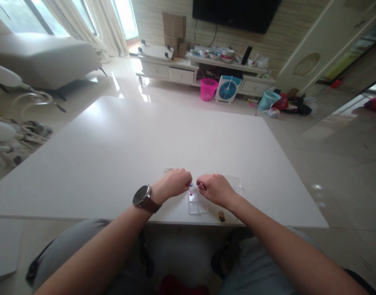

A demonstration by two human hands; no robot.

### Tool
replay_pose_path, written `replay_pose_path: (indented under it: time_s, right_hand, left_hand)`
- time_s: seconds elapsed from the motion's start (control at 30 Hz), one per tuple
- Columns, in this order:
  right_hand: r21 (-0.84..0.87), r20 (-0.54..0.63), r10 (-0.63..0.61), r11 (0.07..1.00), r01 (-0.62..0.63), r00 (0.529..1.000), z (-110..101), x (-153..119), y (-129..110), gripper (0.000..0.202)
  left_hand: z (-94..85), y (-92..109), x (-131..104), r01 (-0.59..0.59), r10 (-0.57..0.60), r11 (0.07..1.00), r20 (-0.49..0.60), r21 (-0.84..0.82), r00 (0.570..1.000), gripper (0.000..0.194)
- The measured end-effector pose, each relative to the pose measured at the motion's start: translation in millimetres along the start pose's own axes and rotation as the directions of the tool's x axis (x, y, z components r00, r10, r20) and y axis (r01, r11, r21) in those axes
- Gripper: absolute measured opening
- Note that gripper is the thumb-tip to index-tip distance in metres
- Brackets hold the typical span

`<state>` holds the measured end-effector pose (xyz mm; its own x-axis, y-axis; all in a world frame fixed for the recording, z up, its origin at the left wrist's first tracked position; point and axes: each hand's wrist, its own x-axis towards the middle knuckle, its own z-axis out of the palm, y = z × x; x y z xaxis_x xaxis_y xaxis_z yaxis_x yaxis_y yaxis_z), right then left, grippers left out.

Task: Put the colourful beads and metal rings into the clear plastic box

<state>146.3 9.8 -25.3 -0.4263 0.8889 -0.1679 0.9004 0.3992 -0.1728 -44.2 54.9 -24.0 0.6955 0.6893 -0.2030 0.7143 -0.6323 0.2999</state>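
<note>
Both hands at work over near edge of white table (163, 139), approx. mid-width. L hand (178, 181): fingers curled, knuckles up; small blue bit (191, 184) right at fingertips, but can't say if gripped or only behind them. R hand (216, 188): fingers folded in, pinching a small pinkish piece (201, 186); exact shape n/d.

Clear compartment box (193, 207) lies flat on table, below and between the hands, its right part covered by R hand. Reddish bit (191, 194) shows at its far left part. Clear lid-like tray (235, 180) just beyond R wrist; yellow-and-dark figure (221, 216) near table edge, right of box. Small patterned item (168, 170) past L hand, partly hidden.

Technique (my judgement): pieces are tiny, so fingertip pinch, low over box, wrists resting lightly; a drop then lands inside, not on floor. Box looks light, prob. slides easily, so avoid nudging it w/ R palm. Turning R hand outward a bit would uncover the compartments. Figure sits close to edge; watch R forearm.

Labels: none legible. TV (237, 14) has a faint mark on lower bezel, unreadable; watch (141, 196) dial dark, no text; cardboard box (174, 25), fan (228, 89): no readable print.
</note>
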Motion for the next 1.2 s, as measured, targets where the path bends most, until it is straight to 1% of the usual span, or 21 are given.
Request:
replay_pose_path:
  time_s: [0.07, 0.13, 0.27, 0.37, 0.53, 0.67, 0.77, 0.93, 1.07, 1.13, 1.2]
  right_hand:
    - [0.002, -0.006, 0.061, 0.998, -0.061, 0.998, -3.3, -1.1, 10.3, 0.02]
    - [-0.005, 0.003, 0.106, 0.994, -0.106, 0.994, -4.2, -1.4, 19.3, 0.023]
    - [-0.021, 0.041, 0.13, 0.991, -0.129, 0.991, -0.8, -1.0, 28.4, 0.021]
    - [-0.019, 0.05, 0.118, 0.993, -0.117, 0.992, 2.1, -0.3, 29.3, 0.019]
    - [-0.011, 0.052, 0.08, 0.997, -0.08, 0.995, 5.6, 2.7, 27.1, 0.021]
    - [-0.005, 0.053, 0.064, 0.998, -0.063, 0.997, 9.4, 5.7, 24.2, 0.021]
    - [-0.012, 0.058, 0.072, 0.997, -0.071, 0.996, 11.0, 6.7, 22.0, 0.023]
    - [-0.007, 0.026, 0.071, 0.997, -0.071, 0.997, 6.9, 4.3, 23.3, 0.029]
    - [0.072, -0.064, 0.068, 0.995, -0.064, 0.996, 1.6, -1.1, 24.7, 0.021]
    - [0.15, -0.087, 0.024, 0.989, -0.01, 0.996, 1.6, -3.6, 20.9, 0.016]
    - [0.195, -0.08, -0.042, 0.979, 0.057, 0.996, 4.3, -4.8, 13.5, 0.013]
  left_hand:
    - [1.2, 1.8, 0.2, -0.015, 0.015, 1.0, 0.005, -0.022, 1.0, 0.012]
    - [4.4, 2.9, 1.2, -0.021, 0.021, 0.999, 0.001, -0.031, 1.0, 0.012]
    - [11.6, 5.9, 3.4, -0.037, 0.037, 0.999, -0.003, -0.009, 0.999, 0.012]
    - [13.5, 10.1, 3.9, -0.048, 0.048, 0.999, -0.012, 0.011, 0.999, 0.008]
    - [15.1, 15.3, 3.6, -0.054, 0.053, 0.998, 0.006, 0.036, 0.999, 0.005]
    - [17.2, 16.9, 3.8, -0.051, 0.051, 0.998, 0.003, 0.045, 0.999, 0.011]
    - [16.4, 16.9, 3.7, -0.039, 0.039, 0.998, 0.003, 0.041, 0.999, 0.014]
    - [9.7, 10.1, 2.7, -0.03, 0.03, 1.0, -0.016, 0.007, 0.999, 0.012]
    - [4.2, 1.2, 0.8, 0.016, -0.014, 0.999, -0.066, 0.03, 0.998, 0.016]
    - [3.4, -1.8, 0.0, 0.02, -0.017, 0.999, -0.078, 0.038, 0.997, 0.017]
    - [3.6, -3.0, -0.3, 0.025, -0.021, 0.998, -0.075, 0.049, 0.997, 0.018]
